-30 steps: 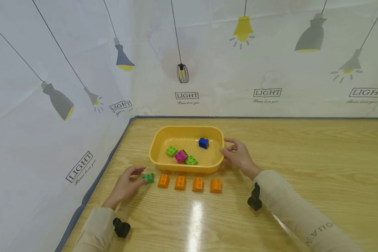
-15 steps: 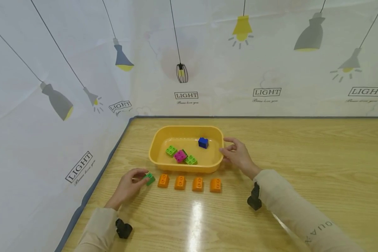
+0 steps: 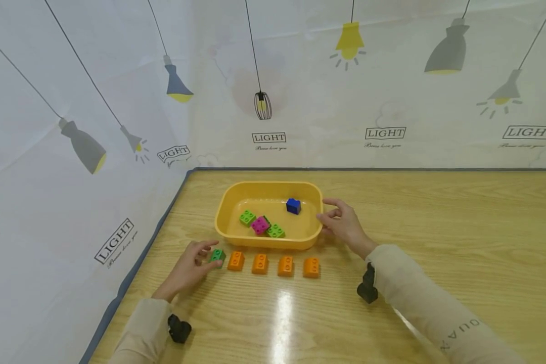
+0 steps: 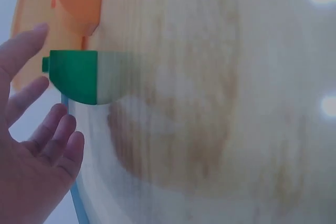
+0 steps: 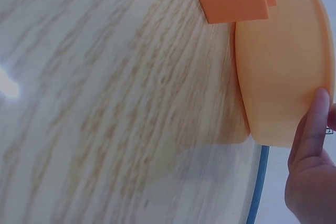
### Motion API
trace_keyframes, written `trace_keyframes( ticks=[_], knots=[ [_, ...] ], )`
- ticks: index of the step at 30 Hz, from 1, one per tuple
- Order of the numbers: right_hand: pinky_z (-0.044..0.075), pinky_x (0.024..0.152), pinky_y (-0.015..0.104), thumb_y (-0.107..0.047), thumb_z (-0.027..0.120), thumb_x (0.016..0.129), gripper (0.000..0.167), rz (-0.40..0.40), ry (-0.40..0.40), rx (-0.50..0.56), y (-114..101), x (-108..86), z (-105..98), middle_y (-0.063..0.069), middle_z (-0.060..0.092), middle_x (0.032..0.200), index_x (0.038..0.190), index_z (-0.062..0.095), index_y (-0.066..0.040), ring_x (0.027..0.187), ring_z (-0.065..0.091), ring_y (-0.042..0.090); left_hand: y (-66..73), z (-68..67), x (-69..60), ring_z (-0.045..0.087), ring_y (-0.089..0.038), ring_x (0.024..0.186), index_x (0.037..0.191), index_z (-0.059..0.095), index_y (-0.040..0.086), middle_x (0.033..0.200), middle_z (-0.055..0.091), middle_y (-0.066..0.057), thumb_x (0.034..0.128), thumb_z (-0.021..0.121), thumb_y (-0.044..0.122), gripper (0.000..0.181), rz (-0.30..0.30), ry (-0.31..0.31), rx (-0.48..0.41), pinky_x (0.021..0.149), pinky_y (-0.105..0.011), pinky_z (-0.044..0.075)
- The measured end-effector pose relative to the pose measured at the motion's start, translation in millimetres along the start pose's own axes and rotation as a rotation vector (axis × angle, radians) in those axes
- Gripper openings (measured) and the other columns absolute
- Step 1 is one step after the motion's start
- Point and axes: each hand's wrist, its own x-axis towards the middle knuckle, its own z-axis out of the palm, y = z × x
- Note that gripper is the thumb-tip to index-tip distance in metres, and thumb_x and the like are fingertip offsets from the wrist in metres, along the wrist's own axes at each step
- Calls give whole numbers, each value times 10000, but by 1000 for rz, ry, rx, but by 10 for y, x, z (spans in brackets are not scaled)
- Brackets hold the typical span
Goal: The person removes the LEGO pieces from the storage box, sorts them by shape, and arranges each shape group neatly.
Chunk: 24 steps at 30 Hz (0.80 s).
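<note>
My left hand [image 3: 191, 268] is around a green toy building block [image 3: 217, 257], thumb on its near side and index finger on its far side. In the left wrist view the fingers are spread, and the green block [image 4: 76, 76] with a curved side stands apart from most of them. Several orange building blocks [image 3: 260, 264] line up to its right. At the right end of a yellow tray [image 3: 273, 243], my right hand [image 3: 346, 227] touches the rim with thumb and index finger. The right wrist view shows the thumb [image 5: 317, 114] along the tray's outer wall.
Inside the tray lie two lime green blocks [image 3: 247, 218], a magenta block [image 3: 260, 225] partly covering a dark green piece, and a blue block [image 3: 293, 206]. A printed white curtain [image 3: 309, 101] borders the wooden table [image 3: 437, 217] at the back and left.
The green block has turned and shifted slightly right, into line with the orange blocks. My left hand has moved right with it, and its fingers have spread. The right hand and tray stay put.
</note>
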Motion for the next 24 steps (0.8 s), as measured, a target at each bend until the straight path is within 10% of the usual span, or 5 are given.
trace_keyframes(
  ticks=[24],
  knots=[
    [512, 705, 351, -125, 571, 867, 491, 7, 0, 12, 17, 12, 4, 144, 542, 889, 1303, 371, -21, 717, 593, 221, 10, -55, -43, 513, -277, 995, 1207, 521, 73, 1108, 500, -103, 831, 624, 148, 398, -3, -23, -7, 810, -454, 427]
  ],
)
